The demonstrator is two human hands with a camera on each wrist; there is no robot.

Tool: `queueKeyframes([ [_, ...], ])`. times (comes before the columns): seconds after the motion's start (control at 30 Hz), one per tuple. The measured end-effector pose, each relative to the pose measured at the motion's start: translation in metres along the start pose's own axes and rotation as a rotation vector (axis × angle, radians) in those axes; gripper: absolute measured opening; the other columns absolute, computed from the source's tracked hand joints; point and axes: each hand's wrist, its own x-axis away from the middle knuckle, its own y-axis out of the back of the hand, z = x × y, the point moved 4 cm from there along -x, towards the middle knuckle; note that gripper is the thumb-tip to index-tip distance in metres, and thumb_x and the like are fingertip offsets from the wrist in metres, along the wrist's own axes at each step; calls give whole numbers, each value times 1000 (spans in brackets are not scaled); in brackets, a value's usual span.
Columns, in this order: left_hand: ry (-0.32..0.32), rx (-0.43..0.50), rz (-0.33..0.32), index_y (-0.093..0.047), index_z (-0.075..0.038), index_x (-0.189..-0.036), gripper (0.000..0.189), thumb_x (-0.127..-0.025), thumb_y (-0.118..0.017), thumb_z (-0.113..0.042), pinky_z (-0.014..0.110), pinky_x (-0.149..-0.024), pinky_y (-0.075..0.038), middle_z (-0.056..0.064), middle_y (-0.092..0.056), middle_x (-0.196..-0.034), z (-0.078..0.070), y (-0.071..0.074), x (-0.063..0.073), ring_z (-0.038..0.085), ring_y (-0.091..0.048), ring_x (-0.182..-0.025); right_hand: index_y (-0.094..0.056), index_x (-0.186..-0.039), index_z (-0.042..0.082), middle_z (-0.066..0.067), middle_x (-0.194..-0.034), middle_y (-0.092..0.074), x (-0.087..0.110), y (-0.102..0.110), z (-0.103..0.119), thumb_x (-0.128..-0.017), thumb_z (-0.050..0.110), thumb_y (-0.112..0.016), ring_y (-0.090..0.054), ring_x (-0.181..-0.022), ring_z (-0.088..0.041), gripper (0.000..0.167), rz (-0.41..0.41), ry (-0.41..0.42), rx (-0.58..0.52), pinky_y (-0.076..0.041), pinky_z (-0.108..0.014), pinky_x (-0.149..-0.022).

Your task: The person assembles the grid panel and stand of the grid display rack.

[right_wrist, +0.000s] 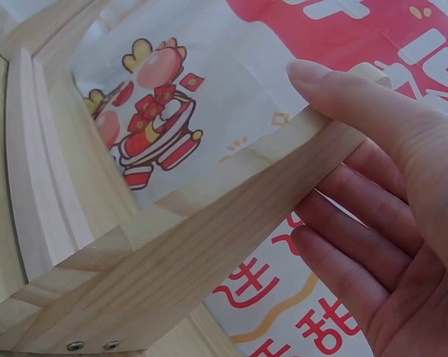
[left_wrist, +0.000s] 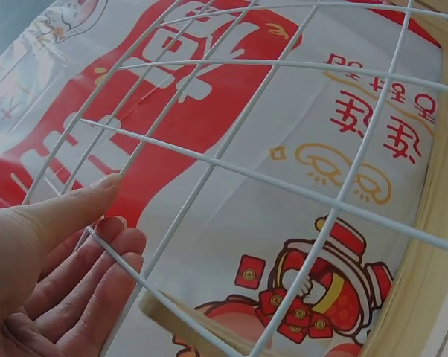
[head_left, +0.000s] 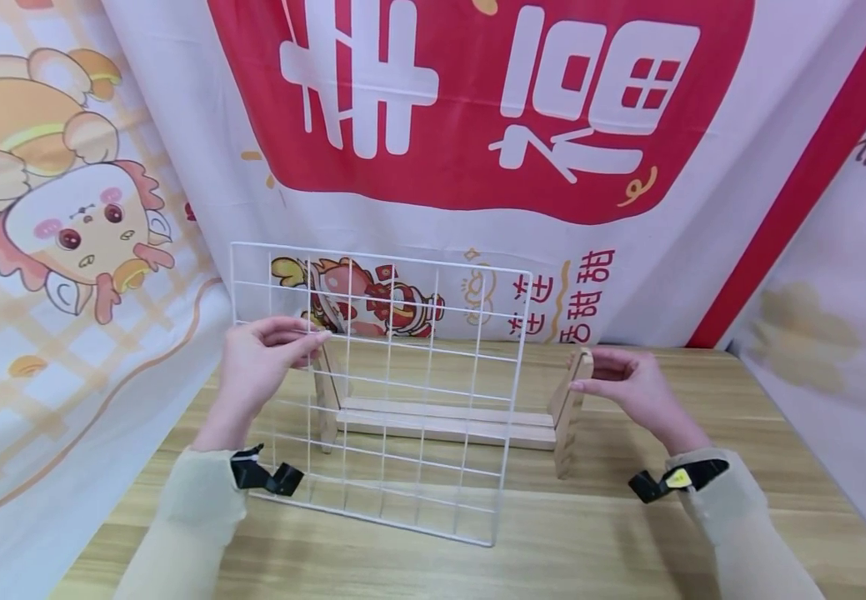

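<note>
A white wire grid panel [head_left: 409, 388] stands tilted in front of a wooden stand [head_left: 448, 421] in the head view. My left hand [head_left: 267, 354] pinches the panel's wires between thumb and fingers near its left side; the left wrist view shows this left hand [left_wrist: 68, 260] around a wire. My right hand [head_left: 631, 387] grips the upper end of the stand's right side piece [head_left: 573, 412]. In the right wrist view the right hand's thumb [right_wrist: 343, 93] lies over the top edge of that wooden side piece [right_wrist: 231, 201], with the fingers behind. The grid covers part of the stand's left end.
Everything rests on a wood-grain tabletop [head_left: 590, 542]. A white cloth with a red printed patch [head_left: 470, 183] hangs behind, and a cartoon-printed cloth [head_left: 80, 208] hangs at the left. Another pale cloth [head_left: 838, 333] borders the right side.
</note>
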Motion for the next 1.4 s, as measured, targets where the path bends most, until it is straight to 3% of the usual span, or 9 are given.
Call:
queueKeyframes([
  [0.33, 3, 57, 22, -72, 1, -109, 51, -77, -91, -35, 33, -69, -63, 8, -76, -91, -15, -20, -8, 20, -75, -76, -64, -131, -4, -15, -118, -72, -3, 2, 4, -84, 23, -87, -71, -96, -13, 58, 0, 13, -2, -59, -27, -82],
  [0.6, -47, 113, 20, -74, -1, -104, 41, -79, -91, -30, 35, -69, -63, 10, -76, -90, -32, -34, -11, 24, -75, -77, -65, -129, -4, -16, -116, -72, -2, 0, 4, -84, 18, -87, -72, -95, -13, 55, -1, 29, -23, -59, -27, -82],
  [0.83, -13, 47, 25, -75, -6, -107, 50, -76, -91, -41, 30, -69, -62, 8, -76, -93, -51, -43, -15, 23, -75, -79, -64, -129, -7, -19, -116, -71, 1, -2, 1, -85, 13, -86, -72, -93, -11, 54, -11, 27, -39, -59, -26, -82],
  [1.0, -4, 8, 32, -74, -7, -108, 51, -77, -90, -43, 31, -67, -62, 9, -76, -94, -66, -48, -21, 26, -74, -79, -63, -129, -9, -12, -112, -74, 3, -3, -2, -84, 12, -86, -72, -93, -11, 55, -12, 31, -47, -59, -26, -82],
  [1.13, -5, -40, 31, -74, -12, -111, 54, -77, -87, -51, 30, -73, -62, 6, -75, -98, -77, -52, -25, 23, -74, -82, -63, -129, -10, -7, -109, -75, 4, -3, -3, -84, 9, -85, -72, -93, -11, 53, -7, 40, -67, -59, -26, -82],
  [1.4, 25, 3, 46, -73, -17, -112, 64, -68, -85, -62, 30, -78, -61, 4, -75, -101, -101, -57, -40, 24, -74, -91, -62, -126, -15, -23, -112, -71, 4, -4, 0, -84, -2, -83, -73, -92, -11, 49, -19, 97, -124, -60, -26, -81],
])
